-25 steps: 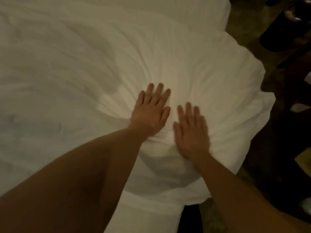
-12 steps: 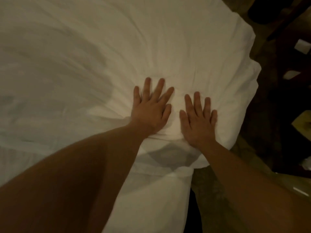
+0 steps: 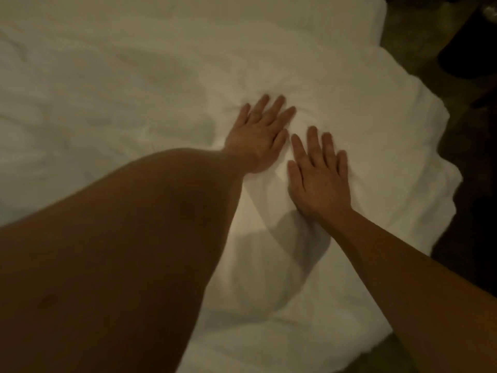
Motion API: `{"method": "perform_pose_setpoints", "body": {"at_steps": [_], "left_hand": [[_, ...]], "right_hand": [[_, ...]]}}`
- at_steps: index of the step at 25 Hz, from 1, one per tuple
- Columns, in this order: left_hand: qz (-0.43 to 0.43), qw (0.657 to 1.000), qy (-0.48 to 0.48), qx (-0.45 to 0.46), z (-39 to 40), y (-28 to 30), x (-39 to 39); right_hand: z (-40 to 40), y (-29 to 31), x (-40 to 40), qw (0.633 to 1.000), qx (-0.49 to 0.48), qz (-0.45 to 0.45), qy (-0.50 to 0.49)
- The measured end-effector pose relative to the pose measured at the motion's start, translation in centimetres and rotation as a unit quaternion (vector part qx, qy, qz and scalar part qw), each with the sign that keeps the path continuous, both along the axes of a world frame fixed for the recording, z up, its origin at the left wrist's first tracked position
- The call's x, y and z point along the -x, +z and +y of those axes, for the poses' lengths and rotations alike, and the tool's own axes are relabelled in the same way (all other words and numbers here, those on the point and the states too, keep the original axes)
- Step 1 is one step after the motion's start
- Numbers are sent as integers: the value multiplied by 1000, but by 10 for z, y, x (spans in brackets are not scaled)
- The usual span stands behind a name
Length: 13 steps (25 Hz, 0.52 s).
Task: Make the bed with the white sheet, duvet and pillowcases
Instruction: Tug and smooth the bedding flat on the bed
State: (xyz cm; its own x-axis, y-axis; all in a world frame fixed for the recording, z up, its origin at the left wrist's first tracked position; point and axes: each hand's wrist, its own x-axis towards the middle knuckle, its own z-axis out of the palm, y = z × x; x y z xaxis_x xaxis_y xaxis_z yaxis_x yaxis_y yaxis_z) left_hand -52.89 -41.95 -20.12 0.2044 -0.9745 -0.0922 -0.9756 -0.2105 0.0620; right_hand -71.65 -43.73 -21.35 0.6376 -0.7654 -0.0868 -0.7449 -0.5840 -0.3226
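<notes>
A white duvet (image 3: 121,84) covers the bed and fills most of the view, rumpled in soft folds. Its right corner (image 3: 419,168) bulges over the bed's edge. My left hand (image 3: 259,133) lies flat on the duvet, palm down, fingers spread and pointing up-right. My right hand (image 3: 320,173) lies flat beside it, a little nearer to me, fingers apart. Neither hand holds any cloth. Small creases radiate from my left fingertips. No pillowcases are in view.
A dark floor (image 3: 473,238) runs along the bed's right side. A dark rounded object (image 3: 468,57) stands at the upper right, with dark furniture beside it. The lower white layer of the bed (image 3: 295,335) shows near me.
Both hands have slid forward and to the right across the duvet, staying flat. The view has shifted, and more of the duvet's right edge and the bed's near edge shows.
</notes>
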Motion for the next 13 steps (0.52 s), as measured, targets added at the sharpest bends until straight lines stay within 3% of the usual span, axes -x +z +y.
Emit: {"method": "perform_pose_setpoints", "body": {"at_steps": [7, 13], "left_hand": [[-11, 998, 46, -41, -105, -5, -87], [-19, 992, 114, -49, -108, -28, -164]], "right_hand": [[-137, -12, -76, 997, 15, 71, 8], [-194, -37, -97, 991, 15, 119, -52]]}}
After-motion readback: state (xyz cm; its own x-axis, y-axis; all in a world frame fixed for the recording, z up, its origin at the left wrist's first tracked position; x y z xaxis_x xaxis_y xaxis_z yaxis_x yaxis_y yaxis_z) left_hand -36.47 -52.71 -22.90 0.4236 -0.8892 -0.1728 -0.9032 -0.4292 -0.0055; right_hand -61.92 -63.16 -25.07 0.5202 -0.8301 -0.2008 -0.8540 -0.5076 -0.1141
